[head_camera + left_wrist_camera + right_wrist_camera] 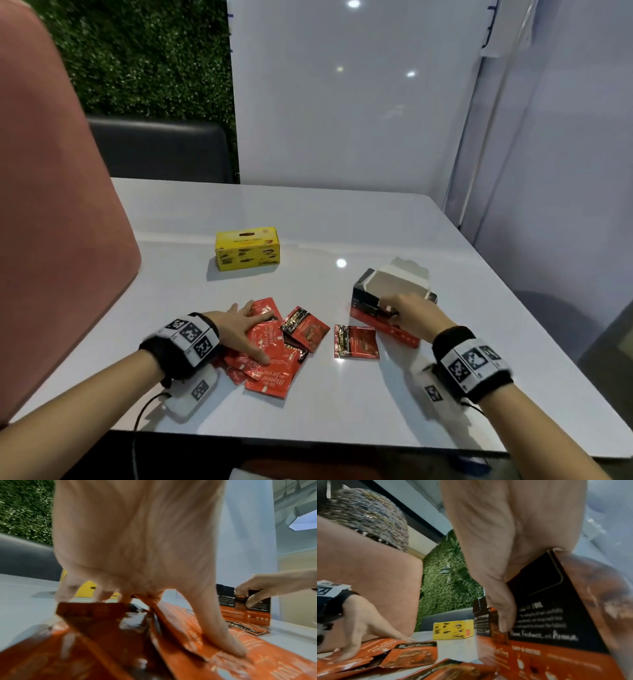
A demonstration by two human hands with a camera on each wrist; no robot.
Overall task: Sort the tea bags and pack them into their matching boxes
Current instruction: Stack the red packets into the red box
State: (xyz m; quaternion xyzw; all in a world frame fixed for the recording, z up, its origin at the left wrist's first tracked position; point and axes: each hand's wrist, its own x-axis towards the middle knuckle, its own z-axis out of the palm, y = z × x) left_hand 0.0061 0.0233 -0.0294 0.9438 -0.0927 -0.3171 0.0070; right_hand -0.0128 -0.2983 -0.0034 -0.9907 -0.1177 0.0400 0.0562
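Soft overhead light, glossy glare.
You see bright spots mirrored on the table [342, 263]; both wrist views smear and bend at edges.

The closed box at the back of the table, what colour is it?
Yellow, with dark pictures on its side; the small yellow cardboard box shows best in the head view.

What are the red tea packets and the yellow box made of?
The red tea packets look like glossy foil or plastic film: they shine and crinkle under the left hand. The yellow box looks like thin printed cardboard, with crisp folded edges and a mostly matte face.
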